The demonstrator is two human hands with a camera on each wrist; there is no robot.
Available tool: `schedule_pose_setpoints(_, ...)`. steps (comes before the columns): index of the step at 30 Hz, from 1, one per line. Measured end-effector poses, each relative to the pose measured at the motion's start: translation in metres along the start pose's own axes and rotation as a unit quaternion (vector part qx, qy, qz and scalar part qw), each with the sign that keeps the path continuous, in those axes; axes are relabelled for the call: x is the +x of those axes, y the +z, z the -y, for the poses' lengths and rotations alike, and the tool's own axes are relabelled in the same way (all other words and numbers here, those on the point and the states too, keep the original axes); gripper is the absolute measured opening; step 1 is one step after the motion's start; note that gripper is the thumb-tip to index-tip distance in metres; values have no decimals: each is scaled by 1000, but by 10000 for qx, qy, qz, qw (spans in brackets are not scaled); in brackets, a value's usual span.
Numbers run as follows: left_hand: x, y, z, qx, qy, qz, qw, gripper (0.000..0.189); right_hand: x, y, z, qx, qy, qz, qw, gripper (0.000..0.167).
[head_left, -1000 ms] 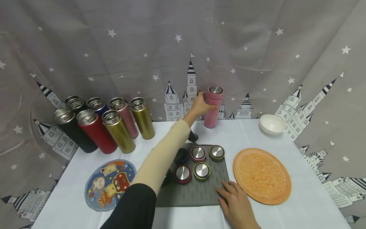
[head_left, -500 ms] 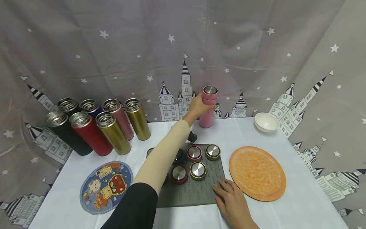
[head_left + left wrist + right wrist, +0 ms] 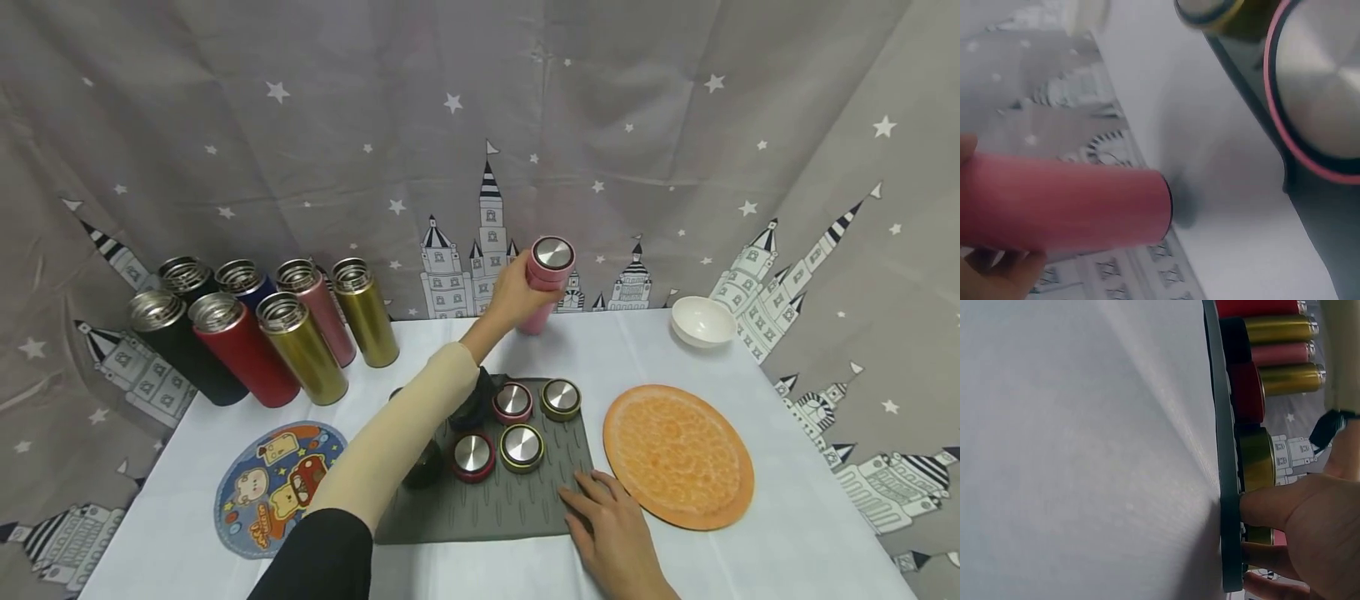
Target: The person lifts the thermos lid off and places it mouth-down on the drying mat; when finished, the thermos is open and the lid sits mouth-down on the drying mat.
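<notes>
At the back of the table my left hand (image 3: 516,292) grips a pink thermos bottle (image 3: 552,275) with a steel-topped lid on it. The bottle tilts toward me, and in the left wrist view its base (image 3: 1163,206) is just above or at the white tabletop; I cannot tell which. My right hand (image 3: 615,533) rests with its fingers spread on the right edge of a grey-green mat (image 3: 517,521). Several loose lids stand on that mat, among them a pink one (image 3: 512,402), a red one (image 3: 473,456) and gold ones (image 3: 521,447). My left sleeve hides part of the mat.
Several lidless bottles stand at the back left, including a red one (image 3: 251,358) and a gold one (image 3: 307,354). A blue cartoon placemat (image 3: 277,492) lies before them. An orange round mat (image 3: 678,457) and a white bowl (image 3: 703,322) are on the right.
My left hand has taken a fuller grip on the pink bottle and tipped its top toward me. The left forearm has drawn back slightly. My right hand has stayed on the mat.
</notes>
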State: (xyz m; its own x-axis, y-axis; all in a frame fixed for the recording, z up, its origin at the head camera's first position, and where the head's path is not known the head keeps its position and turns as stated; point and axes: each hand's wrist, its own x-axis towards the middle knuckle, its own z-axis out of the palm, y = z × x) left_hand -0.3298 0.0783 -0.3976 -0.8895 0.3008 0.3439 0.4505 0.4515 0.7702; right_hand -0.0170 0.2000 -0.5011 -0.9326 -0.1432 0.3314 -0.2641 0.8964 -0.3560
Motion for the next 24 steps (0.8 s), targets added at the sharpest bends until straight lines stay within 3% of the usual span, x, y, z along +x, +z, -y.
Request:
schedule_pose_setpoints(5,-27,-19,-23,-413,313,-295,9982,69,-1,0,2,45,5,22,10000,30)
schedule_pose_setpoints(10,-60,-36,-54,-632,1104,-283,9915,69,-2,0,2,39,67,50,10000,31)
schedule_pose_setpoints(14,-90,-49,-71,-644,1623,-266,9843,72,-2,1,3,52,33,41,10000,31)
schedule_pose_setpoints(21,-140,-77,-86,-529,1822,-76,9818,77,-2,2,2,36,-343,-244,9991,31)
schedule_pose_setpoints(24,-160,-88,-89,-391,1835,109,9822,78,-2,-1,2,83,-276,-96,9995,31)
